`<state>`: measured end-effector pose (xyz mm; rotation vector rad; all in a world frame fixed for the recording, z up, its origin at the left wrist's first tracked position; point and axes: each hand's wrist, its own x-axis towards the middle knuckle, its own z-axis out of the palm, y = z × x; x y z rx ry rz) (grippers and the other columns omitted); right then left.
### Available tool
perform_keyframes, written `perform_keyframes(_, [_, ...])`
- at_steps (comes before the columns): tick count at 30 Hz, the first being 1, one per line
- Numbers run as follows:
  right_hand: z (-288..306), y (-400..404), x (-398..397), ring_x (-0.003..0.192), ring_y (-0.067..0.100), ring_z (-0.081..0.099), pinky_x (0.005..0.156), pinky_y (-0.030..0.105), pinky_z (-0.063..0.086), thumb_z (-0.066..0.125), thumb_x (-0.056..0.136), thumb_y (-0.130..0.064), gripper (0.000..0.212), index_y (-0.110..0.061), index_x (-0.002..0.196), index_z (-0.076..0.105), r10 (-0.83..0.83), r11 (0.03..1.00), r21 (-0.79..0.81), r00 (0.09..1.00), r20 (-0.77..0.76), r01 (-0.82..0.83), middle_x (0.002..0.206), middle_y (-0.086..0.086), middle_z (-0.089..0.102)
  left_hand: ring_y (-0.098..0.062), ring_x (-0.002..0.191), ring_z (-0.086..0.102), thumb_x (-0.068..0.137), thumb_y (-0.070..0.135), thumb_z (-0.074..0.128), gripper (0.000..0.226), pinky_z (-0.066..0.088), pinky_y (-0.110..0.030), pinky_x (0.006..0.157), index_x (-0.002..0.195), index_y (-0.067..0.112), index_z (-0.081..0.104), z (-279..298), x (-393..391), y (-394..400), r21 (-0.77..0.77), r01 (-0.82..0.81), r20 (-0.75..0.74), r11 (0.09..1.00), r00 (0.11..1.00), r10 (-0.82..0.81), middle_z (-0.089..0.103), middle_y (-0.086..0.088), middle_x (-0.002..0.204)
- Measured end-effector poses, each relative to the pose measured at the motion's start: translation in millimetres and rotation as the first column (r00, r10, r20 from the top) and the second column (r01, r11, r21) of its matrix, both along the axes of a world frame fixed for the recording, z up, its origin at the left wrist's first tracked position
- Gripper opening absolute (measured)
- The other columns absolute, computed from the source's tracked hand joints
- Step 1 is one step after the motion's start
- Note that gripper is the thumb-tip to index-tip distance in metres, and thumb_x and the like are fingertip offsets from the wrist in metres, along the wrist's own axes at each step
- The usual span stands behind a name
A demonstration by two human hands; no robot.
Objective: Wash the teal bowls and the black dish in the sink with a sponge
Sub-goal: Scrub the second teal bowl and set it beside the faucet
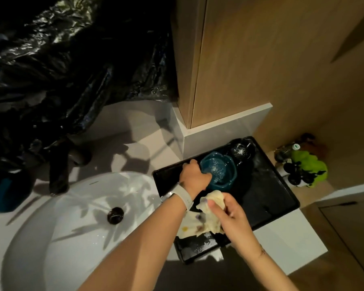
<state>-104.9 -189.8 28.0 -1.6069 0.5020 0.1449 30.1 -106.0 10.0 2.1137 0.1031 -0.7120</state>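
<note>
1. We hold the rim of the upper teal bowl (215, 170) with our left hand (194, 175); the two teal bowls sit nested on the black tray (271, 198).
2. Our right hand (229, 213) grips a cream cloth (206, 215), not an evident sponge.
3. Judged status: the bowls and the black dish (241, 151) show wet specks and sit outside the sink (76, 208), so washing looks largely done.
4. Clearance: the wall edge borders the tray behind; the sink is open to the left.
</note>
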Motion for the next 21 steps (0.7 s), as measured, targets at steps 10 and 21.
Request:
perform_keyframes(10, [36, 44, 2, 0.087, 0.024, 0.067, 0.076, 0.031, 0.053, 0.066, 0.082, -0.029, 0.029, -0.010, 0.103, 0.068, -0.118, 0.949, 0.296, 0.993, 0.030, 0.104, 0.097, 0.013, 0.073, -0.031, 0.083, 0.074, 0.082, 0.016, 0.063, 0.043, 0.062, -0.039, 0.077, 0.122, 0.012, 0.048, 25, -34, 126, -0.349, -0.356, -0.259, 0.867, 0.926, 0.276, 0.069, -0.021, 0.109])
perform_keyframes(21, [43, 154, 48, 0.079, 0.015, 0.064, 0.070, 0.025, 0.050, 0.060, 0.092, -0.035, 0.019, -0.020, 0.102, 0.066, 0.102, 0.967, 0.221, 0.989, 0.105, -0.123, 0.092, 0.006, 0.072, -0.037, 0.103, 0.069, 0.092, -0.004, 0.052, 0.040, 0.060, -0.042, 0.076, 0.129, 0.012, 0.049, -22, -78, 294, -0.533, -0.676, -0.513, 0.509, 0.736, 0.441, 0.066, -0.019, 0.120])
